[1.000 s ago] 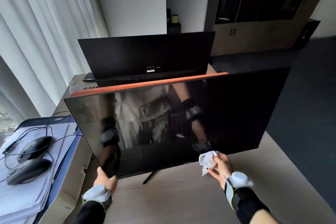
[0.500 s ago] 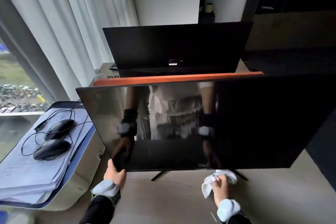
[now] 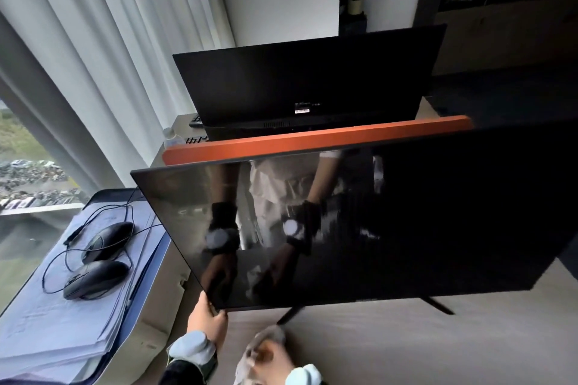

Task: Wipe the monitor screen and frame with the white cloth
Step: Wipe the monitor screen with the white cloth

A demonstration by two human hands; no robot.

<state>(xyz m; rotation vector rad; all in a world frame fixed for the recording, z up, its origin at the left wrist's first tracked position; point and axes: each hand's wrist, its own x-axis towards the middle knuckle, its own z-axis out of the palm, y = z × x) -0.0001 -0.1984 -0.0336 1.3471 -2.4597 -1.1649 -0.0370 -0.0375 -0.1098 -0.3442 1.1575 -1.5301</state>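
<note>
Both hands, left (image 3: 207,322) and right (image 3: 272,359), are bare; 2 pale blue wristbands (image 3: 194,348) sit above dark sleeves (image 3: 179,372).

The monitor (image 3: 359,228) at centre frame is glossy black; an orange strip (image 3: 316,141) runs above it. The cloth (image 3: 266,350) is white, the counter (image 3: 406,347) pale wood, the two mice (image 3: 97,278) at lower left black.

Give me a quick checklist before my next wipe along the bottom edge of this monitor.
1. Left hand steadying the monitor at its lower left corner: ok.
2. White cloth held in the right hand: ok, though blurred.
3. Cloth touching the frame: not ok, it sits below the edge, over the desk.
4. Stand feet flat on the desk: cannot tell.
5. Screen free of smudges: cannot tell, reflections cover it.
</note>
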